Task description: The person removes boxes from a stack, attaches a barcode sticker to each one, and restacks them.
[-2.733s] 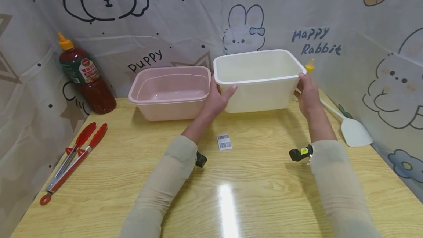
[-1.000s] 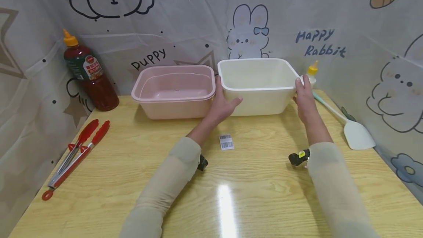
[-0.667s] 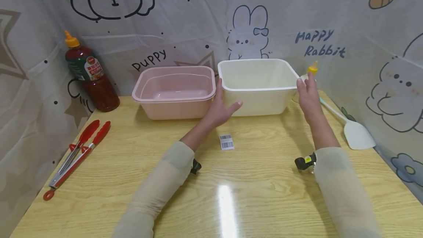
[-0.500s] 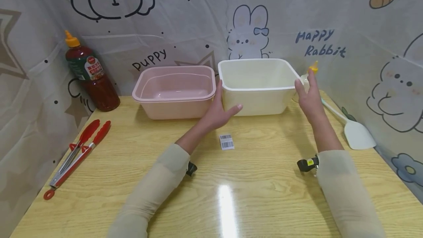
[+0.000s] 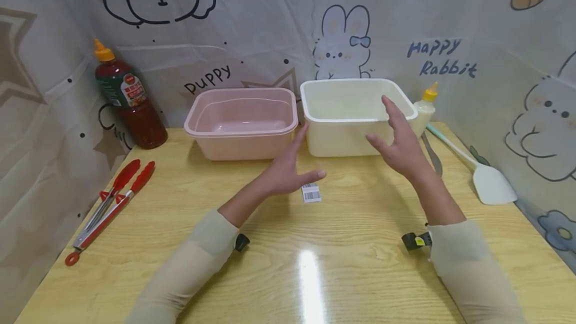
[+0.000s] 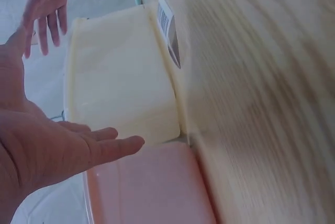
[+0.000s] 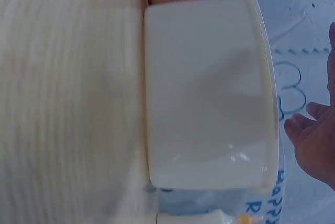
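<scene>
A white plastic bin point(image 5: 346, 136) stands upright at the back of the table, right beside a pink plastic bin point(image 5: 243, 146). My left hand point(image 5: 281, 171) hovers in front of the two bins, fingers stretched and thumb apart, holding nothing. My right hand point(image 5: 402, 146) is in the air before the white bin's right front side, with its fingers spread and nothing in them. In the left wrist view, a gap shows between the left fingers and the white bin point(image 6: 120, 72). The right wrist view shows the right hand point(image 7: 316, 135) beyond the white bin's rim.
Tongs with red tips point(image 5: 110, 209) and a red sauce bottle point(image 5: 132, 101) are on the left. At right stand a small yellow-capped bottle point(image 5: 424, 109), a grey utensil handle point(image 5: 433, 154) and a white spatula point(image 5: 492, 184). A barcode label point(image 5: 311, 193) lies mid-table.
The white bin, earlier held tilted by both hands, now stands level on the table. Both hands have let go; the left drew back toward me, and the right moved left and off the rim.
</scene>
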Demonstrator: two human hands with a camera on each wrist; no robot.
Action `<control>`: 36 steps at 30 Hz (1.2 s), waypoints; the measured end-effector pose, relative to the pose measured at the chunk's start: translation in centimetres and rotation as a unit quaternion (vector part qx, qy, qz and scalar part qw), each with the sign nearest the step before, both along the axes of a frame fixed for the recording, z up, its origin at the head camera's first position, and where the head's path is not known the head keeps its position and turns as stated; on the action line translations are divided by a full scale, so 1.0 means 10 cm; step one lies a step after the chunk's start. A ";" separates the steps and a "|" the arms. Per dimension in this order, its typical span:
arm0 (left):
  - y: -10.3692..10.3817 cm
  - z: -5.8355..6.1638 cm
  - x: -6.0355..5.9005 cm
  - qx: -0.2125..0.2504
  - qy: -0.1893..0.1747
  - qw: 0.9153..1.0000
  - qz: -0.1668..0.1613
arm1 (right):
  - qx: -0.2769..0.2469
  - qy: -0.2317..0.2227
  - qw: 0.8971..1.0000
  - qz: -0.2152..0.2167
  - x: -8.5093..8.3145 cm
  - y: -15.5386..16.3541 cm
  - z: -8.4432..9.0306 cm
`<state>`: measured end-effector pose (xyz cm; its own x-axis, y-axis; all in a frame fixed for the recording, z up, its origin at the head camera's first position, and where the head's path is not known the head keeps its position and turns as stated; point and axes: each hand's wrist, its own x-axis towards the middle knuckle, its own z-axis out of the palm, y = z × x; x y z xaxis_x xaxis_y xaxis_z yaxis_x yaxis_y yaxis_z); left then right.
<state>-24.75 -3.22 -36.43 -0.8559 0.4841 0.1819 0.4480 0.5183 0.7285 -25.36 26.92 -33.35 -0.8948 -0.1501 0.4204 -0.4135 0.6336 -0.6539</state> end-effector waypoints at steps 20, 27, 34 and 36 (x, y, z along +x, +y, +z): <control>-0.31 -0.02 0.10 -0.074 0.000 0.997 0.001 | 0.143 -0.076 0.977 0.139 0.12 -0.61 -0.28; -0.33 -0.07 0.09 -0.135 -0.016 0.991 -0.019 | 0.173 -0.130 0.960 0.179 0.09 -0.68 -0.35; -0.43 -0.10 0.05 -0.148 -0.096 0.984 -0.039 | 0.222 -0.181 0.936 0.205 0.08 -0.83 -0.47; -0.45 -0.11 0.03 -0.153 -0.109 0.981 -0.041 | 0.236 -0.186 0.931 0.209 0.07 -0.87 -0.49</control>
<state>-24.42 -7.76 -37.48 -0.8145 0.5561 -0.1654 0.3481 0.6965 0.6275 -24.65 18.18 -38.25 -0.7868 -0.6077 -0.1081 -0.4890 0.7206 -0.4915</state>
